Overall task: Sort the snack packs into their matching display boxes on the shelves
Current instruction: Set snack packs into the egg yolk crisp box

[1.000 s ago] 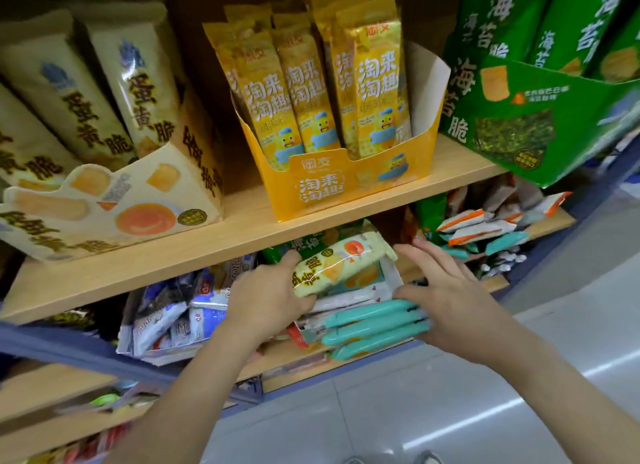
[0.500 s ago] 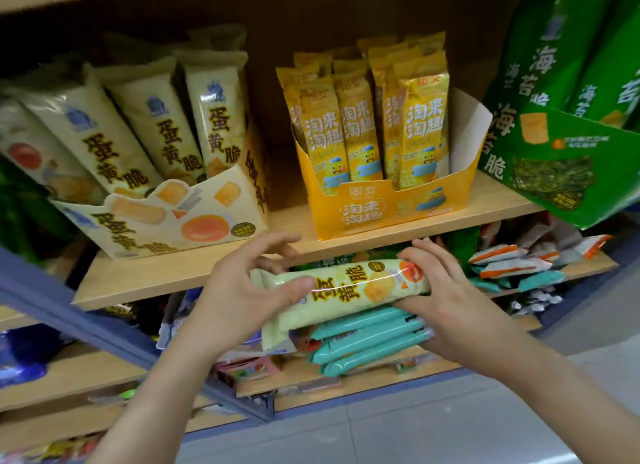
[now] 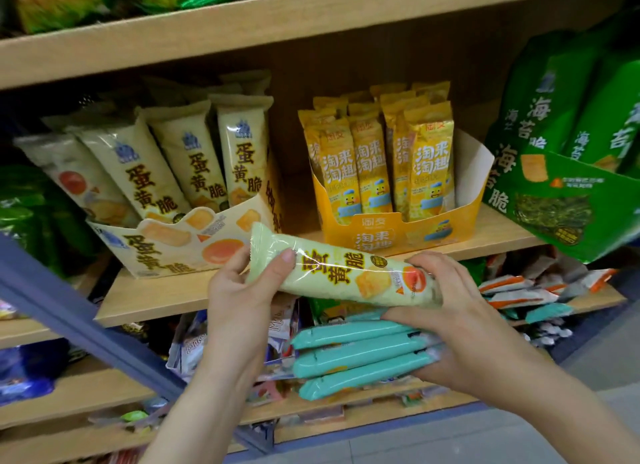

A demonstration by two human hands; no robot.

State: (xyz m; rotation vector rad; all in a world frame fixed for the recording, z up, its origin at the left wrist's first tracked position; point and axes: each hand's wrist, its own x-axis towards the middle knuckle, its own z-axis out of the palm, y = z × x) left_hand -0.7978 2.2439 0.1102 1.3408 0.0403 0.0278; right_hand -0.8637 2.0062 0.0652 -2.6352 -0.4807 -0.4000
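Before wooden shelves, grey floor below, left hand, right hand both gripping cream snack pack

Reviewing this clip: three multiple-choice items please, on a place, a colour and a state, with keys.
1. The cream display box stands, relative to the yellow display box: A left; B right; C one shelf below.
2. The stacked packs under the cream pack are: A red; B teal; C black.
3. The cream pack is: A lying on a shelf; B standing in a box; C held by both hands.
1 A, same shelf, to its left. 2 B, teal wrappers show. 3 C, left hand and right hand grip its ends.
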